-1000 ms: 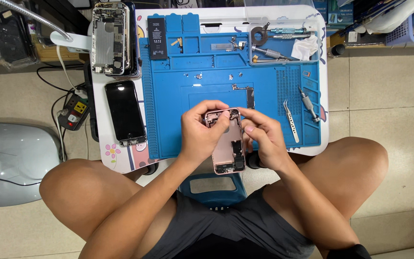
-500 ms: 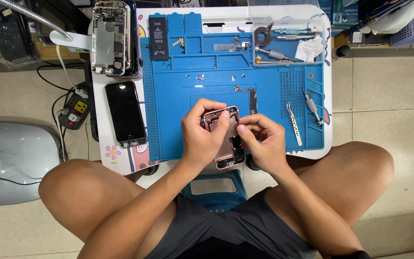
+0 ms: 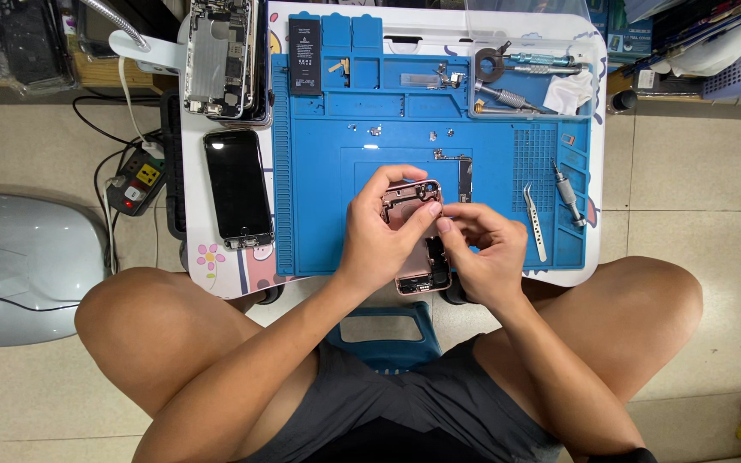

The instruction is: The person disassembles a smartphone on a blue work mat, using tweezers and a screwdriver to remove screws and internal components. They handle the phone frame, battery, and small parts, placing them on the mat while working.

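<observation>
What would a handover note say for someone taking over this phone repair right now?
Left hand holds the pink opened phone housing over the blue repair mat. Right hand pinches at the housing's right edge; what it grips is too small to tell.
Done: housing is open, black battery and small screws lie on the mat, black screen lies left of it.
Left: inner parts remain in the housing. Tweezers and screwdriver lie to the right.

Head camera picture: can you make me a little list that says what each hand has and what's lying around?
left hand: grips the opened rose-gold phone shell from its left side
right hand: fingertips pinch at the shell's right edge
surface: blue rubber repair mat
right of the hands: silver metal tweezers, small grey screwdriver
left of mat: black phone screen
mat's top left: black flat battery
</observation>
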